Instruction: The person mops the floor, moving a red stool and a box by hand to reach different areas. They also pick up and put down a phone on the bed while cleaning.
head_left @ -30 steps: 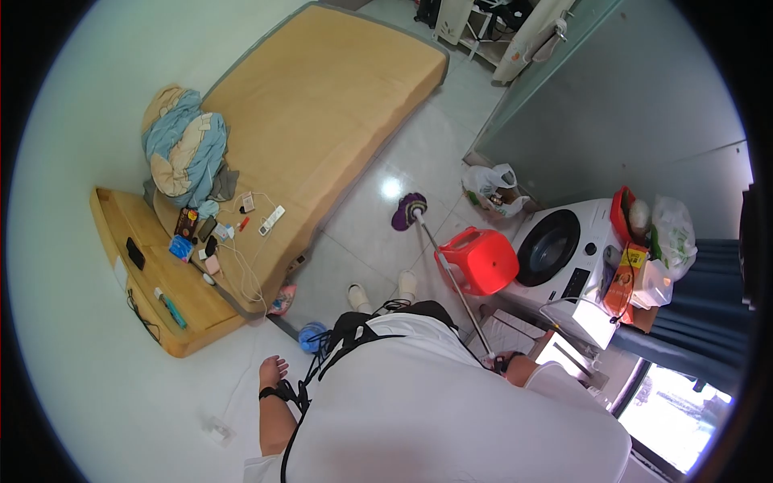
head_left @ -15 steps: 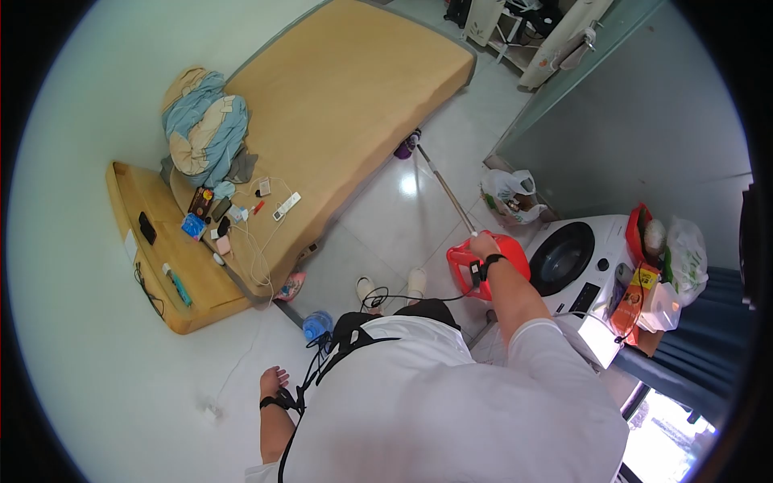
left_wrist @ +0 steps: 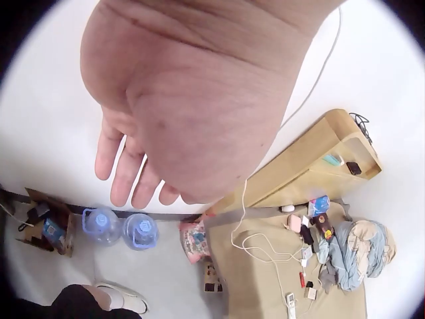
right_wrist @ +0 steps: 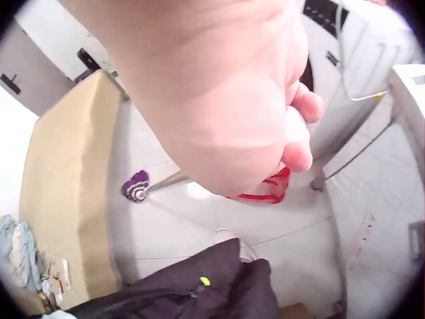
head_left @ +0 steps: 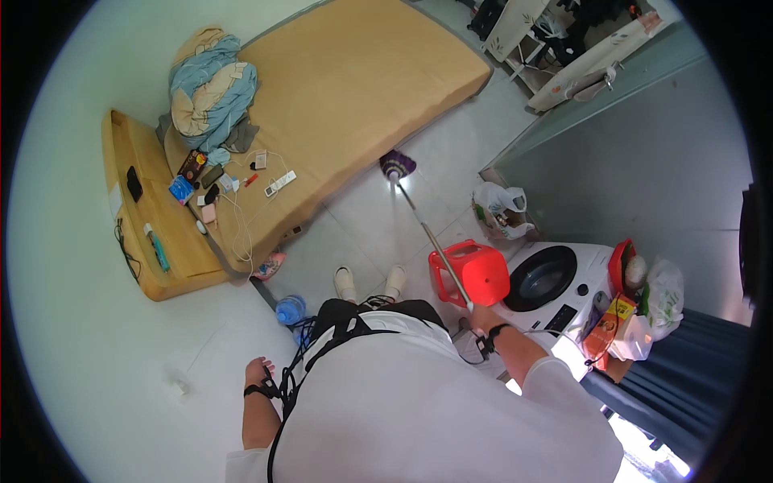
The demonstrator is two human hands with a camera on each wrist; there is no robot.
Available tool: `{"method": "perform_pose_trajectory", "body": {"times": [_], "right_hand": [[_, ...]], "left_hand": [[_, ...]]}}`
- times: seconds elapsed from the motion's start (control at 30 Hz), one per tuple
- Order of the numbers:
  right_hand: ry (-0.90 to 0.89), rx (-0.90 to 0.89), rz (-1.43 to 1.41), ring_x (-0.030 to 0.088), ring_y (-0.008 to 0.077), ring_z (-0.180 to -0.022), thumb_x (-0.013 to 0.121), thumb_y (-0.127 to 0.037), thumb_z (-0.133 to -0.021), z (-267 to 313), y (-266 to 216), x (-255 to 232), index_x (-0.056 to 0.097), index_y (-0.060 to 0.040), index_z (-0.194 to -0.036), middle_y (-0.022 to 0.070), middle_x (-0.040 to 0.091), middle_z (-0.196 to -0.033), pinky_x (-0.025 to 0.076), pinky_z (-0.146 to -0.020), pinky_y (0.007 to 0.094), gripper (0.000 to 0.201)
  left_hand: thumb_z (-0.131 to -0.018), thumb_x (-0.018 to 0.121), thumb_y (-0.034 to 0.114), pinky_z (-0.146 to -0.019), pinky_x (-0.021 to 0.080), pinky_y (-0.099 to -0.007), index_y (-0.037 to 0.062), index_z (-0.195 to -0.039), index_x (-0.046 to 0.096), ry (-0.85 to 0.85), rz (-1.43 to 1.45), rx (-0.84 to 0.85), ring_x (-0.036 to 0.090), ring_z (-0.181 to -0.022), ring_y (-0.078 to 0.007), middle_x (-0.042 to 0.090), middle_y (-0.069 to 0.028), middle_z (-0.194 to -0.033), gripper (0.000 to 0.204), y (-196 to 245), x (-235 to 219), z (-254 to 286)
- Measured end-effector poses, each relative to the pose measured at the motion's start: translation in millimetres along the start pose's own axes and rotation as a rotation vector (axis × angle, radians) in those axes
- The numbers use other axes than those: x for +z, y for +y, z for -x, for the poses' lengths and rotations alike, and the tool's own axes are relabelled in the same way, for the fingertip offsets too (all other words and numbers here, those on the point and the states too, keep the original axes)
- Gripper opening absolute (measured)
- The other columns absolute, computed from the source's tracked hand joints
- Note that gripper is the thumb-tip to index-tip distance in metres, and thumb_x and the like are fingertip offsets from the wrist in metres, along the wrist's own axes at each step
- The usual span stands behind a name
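Observation:
A mop [head_left: 428, 233] with a pale pole slants across the floor, its purple-and-white head [head_left: 398, 165] flat on the tiles beside the bed's edge. My right hand [head_left: 485, 319] grips the top end of the pole, next to the red plastic stool [head_left: 483, 275]. In the right wrist view the fingers [right_wrist: 299, 149] curl round the pole end, and the mop head [right_wrist: 136, 187] shows beyond the palm. My left hand [head_left: 259, 372] hangs at my side near the white wall, holding nothing; its fingers [left_wrist: 123, 176] are loosely extended in the left wrist view.
The bed [head_left: 354, 88] carries bedding, a power strip [head_left: 281, 183] and cables. A washing machine [head_left: 555, 278] stands at right behind the stool, and a white plastic bag [head_left: 501, 211] sits on the floor by the partition. Blue water bottles [head_left: 291, 310] stand near my left foot.
The mop head first went away from me to the bed's edge, then came back somewhat. My right hand reached forward past the stool and drew back again. My left hand still hangs.

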State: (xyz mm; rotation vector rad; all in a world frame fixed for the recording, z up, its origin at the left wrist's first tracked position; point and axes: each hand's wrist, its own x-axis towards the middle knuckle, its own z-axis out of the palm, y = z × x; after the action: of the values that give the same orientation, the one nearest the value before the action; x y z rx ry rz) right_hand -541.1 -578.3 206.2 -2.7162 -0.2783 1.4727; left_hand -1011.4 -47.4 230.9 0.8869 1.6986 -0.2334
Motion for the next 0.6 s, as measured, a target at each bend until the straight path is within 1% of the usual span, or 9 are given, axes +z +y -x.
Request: {"method": "perform_pose_trajectory", "body": {"times": [0.03, 0.1, 0.13, 0.17, 0.2, 0.27, 0.37, 0.47, 0.6], "right_hand": [[0.028, -0.024, -0.021, 0.064, 0.0318, -0.072, 0.051, -0.024, -0.08, 25.5, 2.1, -5.0, 0.06, 0.0017, -0.087, 0.0224, 0.061, -0.071, 0.048, -0.065, 0.0397, 0.029], [-0.183, 0.15, -0.019, 0.063, 0.0297, -0.065, 0.048, -0.03, -0.083, 58.5, 12.6, -11.2, 0.06, 0.0026, -0.084, 0.0196, 0.061, -0.064, 0.048, -0.064, 0.0392, 0.035], [-0.193, 0.112, -0.015, 0.063, 0.0288, -0.06, 0.041, -0.04, -0.087, 70.1, 28.3, -3.7, 0.061, 0.0031, -0.081, 0.018, 0.06, -0.06, 0.048, -0.062, 0.039, 0.048], [-0.282, 0.299, -0.015, 0.062, 0.0297, -0.059, 0.035, -0.047, -0.087, 86.2, 23.5, -10.7, 0.061, 0.003, -0.08, 0.0181, 0.06, -0.06, 0.049, -0.063, 0.0386, 0.057], [-0.317, 0.337, -0.029, 0.063, 0.03, -0.071, 0.031, -0.051, -0.087, 83.3, 46.2, 4.1, 0.062, 0.0037, -0.078, 0.0209, 0.061, -0.067, 0.049, -0.067, 0.0382, 0.063], [-0.277, 0.188, 0.096, 0.062, 0.0319, -0.072, 0.039, -0.046, -0.087, 65.6, 106.1, 55.0, 0.061, 0.0041, -0.076, 0.0209, 0.061, -0.069, 0.048, -0.067, 0.0406, 0.056], [-0.093, 0.308, -0.192, 0.059, 0.0362, -0.085, 0.041, -0.044, -0.087, 72.3, 108.5, 60.9, 0.059, 0.0048, -0.091, 0.0247, 0.061, -0.085, 0.046, -0.076, 0.042, 0.052], [0.084, 0.253, -0.047, 0.057, 0.0384, -0.093, 0.042, -0.041, -0.087, 71.1, 82.9, 40.8, 0.055, 0.0044, -0.101, 0.0267, 0.059, -0.096, 0.044, -0.082, 0.0434, 0.049], [0.083, 0.248, -0.102, 0.054, 0.0399, -0.097, 0.04, -0.039, -0.087, 48.2, 27.2, 0.1, 0.056, 0.0058, -0.1, 0.0285, 0.057, -0.098, 0.042, -0.083, 0.0457, 0.049]], "left_hand": [[-0.084, 0.037, 0.021, -0.057, 0.047, -0.0349, -0.0015, -0.116, 0.045, -0.016, -0.023, 0.017, 0.06, -0.078, -0.0249, 0.057, -0.0173, -0.101, 0.04, 6.7, 2.6, 4.3], [-0.084, 0.036, 0.021, -0.057, 0.047, -0.0346, -0.0015, -0.117, 0.044, -0.036, -0.045, 0.037, 0.06, -0.079, -0.0245, 0.057, -0.0172, -0.102, 0.041, 17.0, 6.6, 0.0], [-0.084, 0.035, 0.021, -0.059, 0.047, -0.0342, -0.0015, -0.118, 0.044, -0.039, -0.078, 0.053, 0.061, -0.08, -0.0243, 0.057, -0.017, -0.103, 0.042, 22.7, 8.0, -3.5], [-0.083, 0.034, 0.021, -0.06, 0.046, -0.0339, -0.0014, -0.119, 0.043, -0.04, -0.111, 0.068, 0.061, -0.082, -0.024, 0.057, -0.0169, -0.104, 0.043, 26.8, 10.3, -5.9], [-0.083, 0.034, 0.021, -0.06, 0.046, -0.0339, -0.0014, -0.119, 0.043, -0.04, -0.111, 0.068, 0.061, -0.082, -0.024, 0.057, -0.0169, -0.104, 0.043, 29.3, 11.8, -6.7], [-0.084, 0.034, 0.022, -0.063, 0.045, -0.0333, -0.001, -0.12, 0.043, -0.035, -0.16, 0.129, 0.061, -0.086, -0.0236, 0.057, -0.0165, -0.107, 0.045, 38.6, 16.2, -3.7], [-0.084, 0.033, 0.024, -0.064, 0.045, -0.0331, -0.0005, -0.12, 0.043, -0.04, -0.174, 0.139, 0.061, -0.087, -0.0228, 0.057, -0.0162, -0.11, 0.045, 49.7, 21.2, 1.3], [-0.084, 0.033, 0.024, -0.064, 0.044, -0.0322, 0.0, -0.12, 0.044, -0.055, -0.2, 0.144, 0.061, -0.087, -0.0219, 0.056, -0.0162, -0.111, 0.045, 53.9, 24.3, 1.1], [-0.084, 0.032, 0.023, -0.064, 0.045, -0.0311, 0.0002, -0.119, 0.045, -0.038, -0.21, 0.145, 0.061, -0.086, -0.0214, 0.057, -0.0157, -0.108, 0.044, 64.0, 33.8, 17.8]]}}
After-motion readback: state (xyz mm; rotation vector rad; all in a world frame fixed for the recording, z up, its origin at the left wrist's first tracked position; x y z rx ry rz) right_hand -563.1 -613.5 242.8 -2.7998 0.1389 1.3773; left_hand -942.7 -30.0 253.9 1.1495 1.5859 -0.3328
